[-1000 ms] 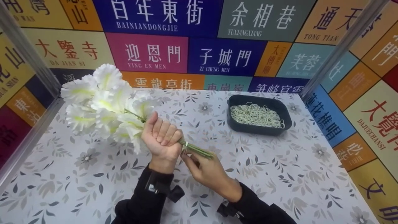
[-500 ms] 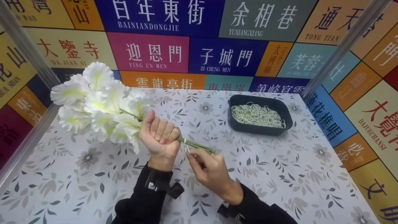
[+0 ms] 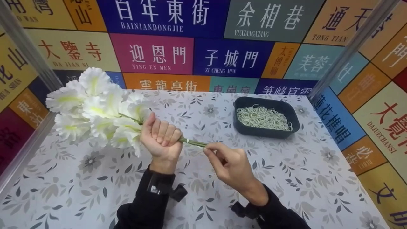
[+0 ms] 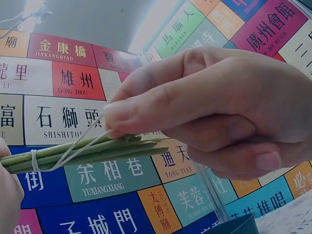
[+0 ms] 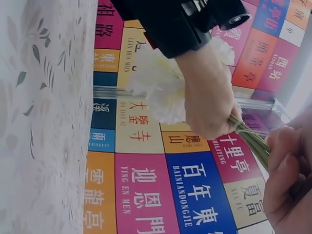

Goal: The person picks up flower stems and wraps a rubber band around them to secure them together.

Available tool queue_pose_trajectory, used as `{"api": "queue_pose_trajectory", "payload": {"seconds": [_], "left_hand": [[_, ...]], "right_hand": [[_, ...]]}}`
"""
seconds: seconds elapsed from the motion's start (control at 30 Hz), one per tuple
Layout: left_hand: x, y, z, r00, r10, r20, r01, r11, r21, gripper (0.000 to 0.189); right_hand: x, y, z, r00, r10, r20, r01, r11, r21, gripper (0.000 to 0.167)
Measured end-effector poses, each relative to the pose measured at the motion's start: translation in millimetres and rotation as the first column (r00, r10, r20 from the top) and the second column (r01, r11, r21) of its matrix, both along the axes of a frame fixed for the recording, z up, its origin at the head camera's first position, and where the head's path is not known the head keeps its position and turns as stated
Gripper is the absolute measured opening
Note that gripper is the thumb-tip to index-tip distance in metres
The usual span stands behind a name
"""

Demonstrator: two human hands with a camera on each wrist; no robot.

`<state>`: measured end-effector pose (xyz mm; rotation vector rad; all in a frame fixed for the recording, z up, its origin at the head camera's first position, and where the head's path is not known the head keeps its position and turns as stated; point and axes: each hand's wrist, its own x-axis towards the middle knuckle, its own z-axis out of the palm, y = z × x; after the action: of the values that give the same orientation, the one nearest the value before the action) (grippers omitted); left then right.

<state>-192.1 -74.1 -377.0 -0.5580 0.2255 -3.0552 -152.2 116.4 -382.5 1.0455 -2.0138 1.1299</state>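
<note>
White flowers (image 3: 98, 108) are being held by their green stems (image 3: 196, 143) in the curled grip of the left hand (image 3: 162, 136), while the right hand (image 3: 233, 165) is pinching and stretching a pale rubber band (image 4: 34, 160) toward the stem ends, all above the surface (image 3: 79, 203). Binding seems under way, the next move probably calling for another wrap; against the earlier frame, the right hand is pulling farther from the left.

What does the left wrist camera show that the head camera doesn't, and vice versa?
Only the left wrist view shows the ceiling and the stem ends. Only the head view shows the white flowers and the pale bands heaped in the tray. Both show the green stems, right hand, left hand and tray, the last two mostly cropped from the wrist view.
</note>
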Motion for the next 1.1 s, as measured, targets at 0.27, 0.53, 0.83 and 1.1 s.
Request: {"api": "queue_pose_trajectory", "payload": {"seconds": [0.27, 0.53, 0.83, 1.1], "left_hand": [[-1.5, -3.6, -0.1, 0.999, 0.014, 0.037, -0.014, 1.0, 0.0, 0.055], [-1.6, -2.8, 0.4, 0.999, 0.016, 0.048, -0.016, 1.0, -0.008, 0.058], [-1.0, -2.2, 1.0, 0.998, 0.004, 0.055, -0.003, 1.0, -0.007, 0.058], [0.2, -2.2, 2.0, 0.998, 0.003, 0.067, -0.002, 1.0, -0.018, 0.058]], "right_hand": [[-4.2, 10.5, 9.6, 0.998, -0.035, 0.044, 0.035, 0.999, 0.009, 0.005], [-6.7, 16.3, 11.9, 0.996, -0.086, 0.032, 0.086, 0.996, 0.022, 0.009], [-10.0, 22.3, 13.0, 0.993, -0.119, -0.004, 0.119, 0.992, 0.051, 0.007], [-13.5, 25.4, 13.8, 0.989, -0.14, -0.04, 0.142, 0.989, 0.051, 0.008]]}}
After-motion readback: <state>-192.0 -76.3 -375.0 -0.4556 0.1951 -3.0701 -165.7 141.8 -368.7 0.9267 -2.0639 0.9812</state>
